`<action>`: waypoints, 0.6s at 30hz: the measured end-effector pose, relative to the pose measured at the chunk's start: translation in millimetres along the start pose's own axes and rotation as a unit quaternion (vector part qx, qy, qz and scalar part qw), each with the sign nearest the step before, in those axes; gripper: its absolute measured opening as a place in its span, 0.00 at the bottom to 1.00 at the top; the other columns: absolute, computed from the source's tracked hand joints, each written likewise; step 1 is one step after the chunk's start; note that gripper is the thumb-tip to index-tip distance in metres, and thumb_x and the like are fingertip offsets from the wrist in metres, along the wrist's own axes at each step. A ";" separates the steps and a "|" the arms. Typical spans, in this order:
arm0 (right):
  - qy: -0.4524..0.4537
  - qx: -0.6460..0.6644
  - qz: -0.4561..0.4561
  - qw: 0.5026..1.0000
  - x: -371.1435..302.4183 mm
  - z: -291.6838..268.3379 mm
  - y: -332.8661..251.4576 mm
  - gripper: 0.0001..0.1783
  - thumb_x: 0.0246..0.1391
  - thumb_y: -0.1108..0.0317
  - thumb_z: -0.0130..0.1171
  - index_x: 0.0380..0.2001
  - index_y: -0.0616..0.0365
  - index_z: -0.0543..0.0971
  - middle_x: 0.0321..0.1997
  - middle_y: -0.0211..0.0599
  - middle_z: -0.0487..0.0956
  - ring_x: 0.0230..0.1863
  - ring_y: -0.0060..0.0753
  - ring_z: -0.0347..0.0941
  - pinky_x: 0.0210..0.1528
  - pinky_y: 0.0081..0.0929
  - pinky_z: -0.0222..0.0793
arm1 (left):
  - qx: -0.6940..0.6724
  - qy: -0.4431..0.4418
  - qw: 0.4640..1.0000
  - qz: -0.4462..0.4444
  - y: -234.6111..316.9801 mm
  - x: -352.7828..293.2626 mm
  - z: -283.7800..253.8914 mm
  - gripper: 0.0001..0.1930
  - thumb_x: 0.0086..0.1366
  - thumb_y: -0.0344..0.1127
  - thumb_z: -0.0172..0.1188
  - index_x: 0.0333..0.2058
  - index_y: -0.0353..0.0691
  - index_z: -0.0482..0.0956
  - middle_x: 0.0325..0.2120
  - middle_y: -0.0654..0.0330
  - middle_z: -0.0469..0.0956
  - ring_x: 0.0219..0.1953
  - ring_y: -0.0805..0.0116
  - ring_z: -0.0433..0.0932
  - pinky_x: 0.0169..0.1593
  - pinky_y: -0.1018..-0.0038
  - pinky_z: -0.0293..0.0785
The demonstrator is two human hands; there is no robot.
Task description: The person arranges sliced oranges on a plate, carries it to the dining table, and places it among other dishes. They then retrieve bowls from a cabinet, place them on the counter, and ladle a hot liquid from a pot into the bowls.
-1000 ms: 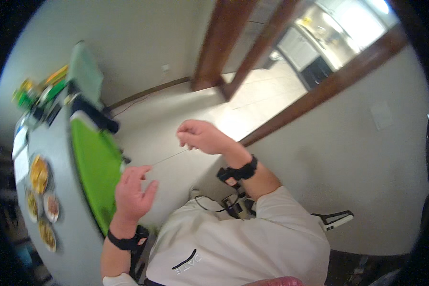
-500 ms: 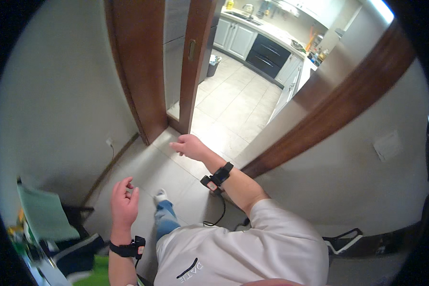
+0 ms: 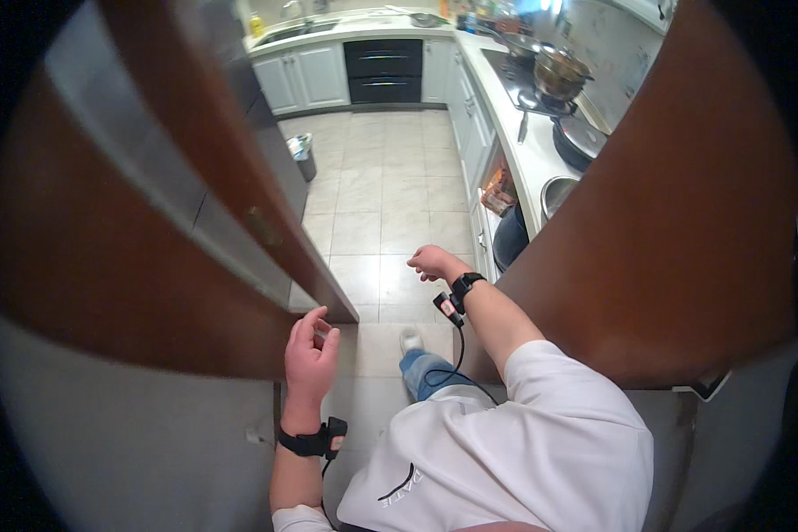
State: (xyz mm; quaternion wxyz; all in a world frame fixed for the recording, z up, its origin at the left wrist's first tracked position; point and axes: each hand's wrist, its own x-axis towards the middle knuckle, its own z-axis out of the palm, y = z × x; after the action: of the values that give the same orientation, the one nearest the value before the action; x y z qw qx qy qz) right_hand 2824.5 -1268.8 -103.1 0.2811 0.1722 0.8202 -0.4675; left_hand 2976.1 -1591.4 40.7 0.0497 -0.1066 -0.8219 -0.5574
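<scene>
brown door (image 3: 230, 177) at left, left hand (image 3: 310, 362) near it, loosely spread, empty; right hand (image 3: 434, 262) mid-frame, curled, i can't tell if closed; seems early, pot (image 3: 559, 78) upper right untouched.

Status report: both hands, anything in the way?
Left hand raised, seemingly empty, nearest brown door. Right hand loosely curled, nothing visible in it. Grey bin past that door, off to the left.

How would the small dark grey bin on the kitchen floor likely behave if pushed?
The small dark grey bin might slide or tip easily, since it looks taller than wide and stands on smooth-looking pale floor tiles. The crumpled whitish material at its rim would probably flex. Weight is uncertain: its contents are mostly hidden.
</scene>
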 end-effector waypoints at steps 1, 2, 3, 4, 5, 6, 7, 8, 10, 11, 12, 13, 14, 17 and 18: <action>0.007 0.024 0.004 1.000 29.3 -22.9 0.0 0.16 0.53 0.60 0.57 0.35 0.64 0.75 0.27 0.38 0.76 0.21 0.31 0.74 0.18 0.29 0.67 | -0.008 -0.014 1.000 0.016 -3.8 30.3 14.9 0.18 0.58 0.28 0.58 0.49 0.37 0.73 0.33 0.62 0.71 0.24 0.78 0.68 0.31 0.80 0.70; 0.016 0.038 0.036 0.999 57.3 -46.4 0.0 0.15 0.53 0.61 0.57 0.34 0.64 0.75 0.27 0.38 0.76 0.21 0.31 0.74 0.18 0.30 0.67 | -0.026 -0.032 0.999 0.006 -6.8 61.7 30.7 0.18 0.58 0.29 0.58 0.49 0.37 0.73 0.33 0.62 0.71 0.24 0.78 0.69 0.32 0.80 0.70; 0.029 0.075 0.038 0.996 83.1 -68.6 -0.8 0.15 0.54 0.61 0.57 0.33 0.64 0.75 0.26 0.38 0.76 0.20 0.32 0.74 0.19 0.30 0.67 | -0.025 -0.045 0.999 0.002 -8.3 89.3 45.4 0.18 0.58 0.29 0.58 0.49 0.37 0.73 0.34 0.61 0.72 0.24 0.77 0.69 0.32 0.80 0.70; 0.049 0.109 0.028 0.992 106.5 -91.6 -2.3 0.14 0.54 0.61 0.57 0.32 0.64 0.74 0.26 0.38 0.76 0.19 0.33 0.73 0.19 0.30 0.67 | -0.016 -0.056 0.997 0.042 -8.8 120.6 62.8 0.18 0.58 0.29 0.59 0.49 0.37 0.73 0.34 0.59 0.72 0.23 0.76 0.70 0.31 0.79 0.70; 0.057 0.146 0.041 0.987 127.7 -118.7 -5.6 0.13 0.54 0.61 0.57 0.31 0.62 0.74 0.25 0.38 0.76 0.19 0.33 0.73 0.20 0.31 0.68 | -0.001 -0.087 0.995 0.045 -7.6 149.1 80.4 0.18 0.59 0.28 0.58 0.49 0.36 0.72 0.35 0.61 0.71 0.24 0.79 0.69 0.31 0.81 0.69; 0.082 0.137 0.064 0.985 143.0 -143.6 -6.1 0.13 0.53 0.60 0.56 0.27 0.62 0.74 0.21 0.39 0.75 0.19 0.33 0.73 0.20 0.30 0.68 | -0.001 -0.123 0.992 0.029 -5.4 177.5 97.4 0.18 0.60 0.26 0.57 0.50 0.35 0.71 0.35 0.62 0.70 0.24 0.81 0.67 0.31 0.83 0.68; 0.077 0.122 0.080 0.986 158.8 -168.4 -12.2 0.13 0.53 0.61 0.55 0.27 0.61 0.73 0.20 0.39 0.74 0.19 0.33 0.73 0.20 0.30 0.69 | 0.017 -0.131 0.991 0.004 -2.4 201.4 111.7 0.19 0.59 0.27 0.58 0.50 0.35 0.72 0.35 0.61 0.71 0.23 0.80 0.68 0.31 0.82 0.68; 0.072 0.099 0.119 0.985 173.2 -193.6 -20.2 0.13 0.53 0.61 0.55 0.27 0.61 0.73 0.20 0.39 0.74 0.19 0.33 0.73 0.20 0.30 0.69 | 0.016 -0.123 0.992 0.025 0.0 228.6 124.7 0.19 0.59 0.28 0.57 0.50 0.35 0.72 0.35 0.60 0.71 0.23 0.80 0.68 0.31 0.81 0.69; 0.096 0.082 0.109 0.986 200.4 -242.3 -40.7 0.12 0.53 0.61 0.55 0.29 0.61 0.72 0.21 0.38 0.74 0.19 0.33 0.73 0.20 0.30 0.68 | 0.007 -0.113 0.993 0.036 2.0 284.1 148.9 0.18 0.60 0.29 0.57 0.50 0.35 0.72 0.35 0.60 0.72 0.23 0.79 0.68 0.31 0.81 0.69; 0.091 0.096 0.093 0.987 213.1 -261.6 -50.5 0.12 0.54 0.62 0.55 0.29 0.61 0.72 0.22 0.38 0.74 0.20 0.33 0.73 0.20 0.29 0.68 | 0.006 -0.103 0.994 0.022 1.3 309.0 160.4 0.18 0.60 0.30 0.57 0.50 0.37 0.72 0.35 0.60 0.72 0.23 0.77 0.69 0.31 0.79 0.70; 0.095 0.105 0.074 0.987 227.5 -280.2 -61.8 0.12 0.54 0.62 0.55 0.30 0.61 0.72 0.22 0.38 0.74 0.21 0.33 0.73 0.20 0.29 0.68 | -0.003 -0.086 0.996 0.018 -1.0 333.8 172.2 0.19 0.59 0.31 0.58 0.50 0.38 0.72 0.35 0.59 0.73 0.22 0.75 0.70 0.31 0.78 0.70; 0.080 0.129 0.061 0.987 241.3 -296.2 -70.5 0.11 0.55 0.63 0.55 0.31 0.62 0.72 0.24 0.39 0.74 0.22 0.32 0.73 0.20 0.28 0.67 | -0.013 -0.082 0.997 -0.001 -5.0 359.3 183.6 0.19 0.59 0.32 0.58 0.50 0.39 0.72 0.35 0.58 0.73 0.22 0.74 0.71 0.31 0.76 0.71; 0.083 0.133 0.068 0.985 260.9 -306.6 -83.0 0.11 0.56 0.63 0.54 0.31 0.61 0.72 0.25 0.39 0.75 0.22 0.32 0.73 0.20 0.28 0.67 | -0.013 -0.070 0.997 0.001 -11.1 384.8 194.4 0.18 0.59 0.32 0.57 0.50 0.39 0.72 0.35 0.58 0.73 0.22 0.74 0.71 0.31 0.76 0.71; 0.046 0.121 0.066 0.989 320.8 -335.7 -110.4 0.11 0.55 0.64 0.56 0.33 0.61 0.73 0.26 0.38 0.75 0.22 0.32 0.73 0.20 0.28 0.66 | -0.037 -0.058 0.997 -0.026 -37.7 462.7 233.3 0.18 0.59 0.33 0.57 0.49 0.39 0.73 0.35 0.59 0.73 0.23 0.73 0.72 0.33 0.75 0.71; 0.034 0.108 0.060 0.992 344.0 -345.3 -121.1 0.11 0.54 0.64 0.56 0.34 0.61 0.73 0.26 0.38 0.75 0.22 0.31 0.73 0.20 0.28 0.66 | -0.023 -0.069 0.997 -0.025 -48.4 487.9 244.8 0.18 0.59 0.33 0.58 0.49 0.40 0.73 0.35 0.59 0.73 0.24 0.72 0.72 0.33 0.74 0.72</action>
State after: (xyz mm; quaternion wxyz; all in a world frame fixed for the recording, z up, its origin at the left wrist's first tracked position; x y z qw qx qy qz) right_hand 2385.6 -1024.7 -96.2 0.2598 0.2661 0.7626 -0.5293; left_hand 2499.6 -1323.3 3.2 -0.0229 -0.1254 -0.8129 -0.5683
